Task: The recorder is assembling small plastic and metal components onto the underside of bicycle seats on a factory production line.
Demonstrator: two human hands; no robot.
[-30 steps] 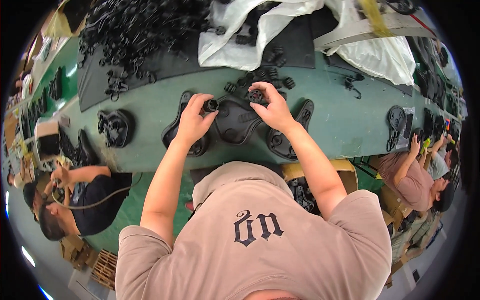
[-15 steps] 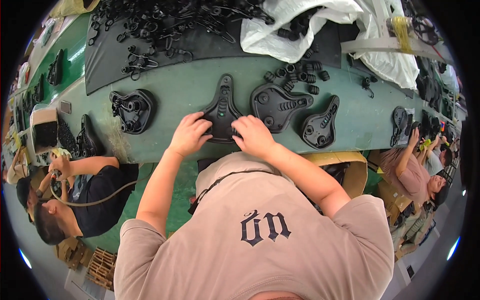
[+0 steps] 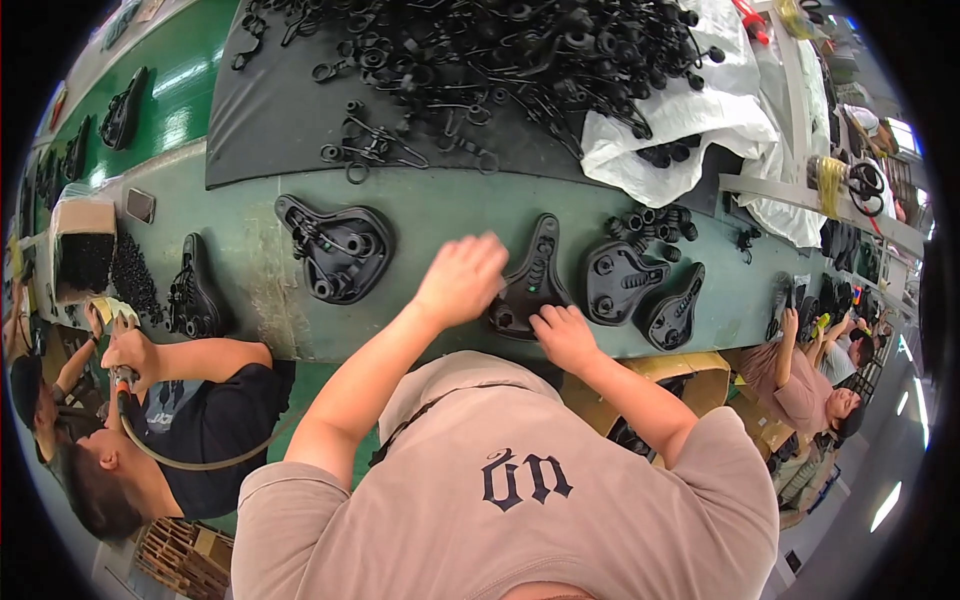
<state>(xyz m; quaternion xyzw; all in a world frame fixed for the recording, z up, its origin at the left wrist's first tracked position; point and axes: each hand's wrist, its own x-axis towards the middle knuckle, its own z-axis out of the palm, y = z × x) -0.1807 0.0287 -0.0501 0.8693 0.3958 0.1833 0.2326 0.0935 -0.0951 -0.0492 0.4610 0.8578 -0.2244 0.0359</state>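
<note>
A black bicycle saddle [image 3: 535, 290] lies underside up in front of me, its narrow nose pointing away. My right hand [image 3: 563, 335] grips its right rear edge with bent fingers. Left of that saddle and above the table, my left hand [image 3: 462, 280] is smeared by motion, so I cannot make out its fingers or anything in them. To the right lie two more upturned saddles, a wide one [image 3: 620, 285] and a smaller one [image 3: 672, 310]. Farther left rests a saddle with a metal frame and springs fitted [image 3: 345, 255].
Black clamps and wire frames [image 3: 480, 60] are heaped on a dark mat at the back. Ribbed black pieces [image 3: 655, 228] sit behind the right-hand saddles, near a white sack [image 3: 690, 150]. At left, a co-worker [image 3: 190, 420] holds a hose-fed tool. A cardboard box [image 3: 690, 375] stands below the table edge.
My left hand has left the saddle's rear left side and moved away from me. The right hand stays at its right rear edge. My view has shifted left.
</note>
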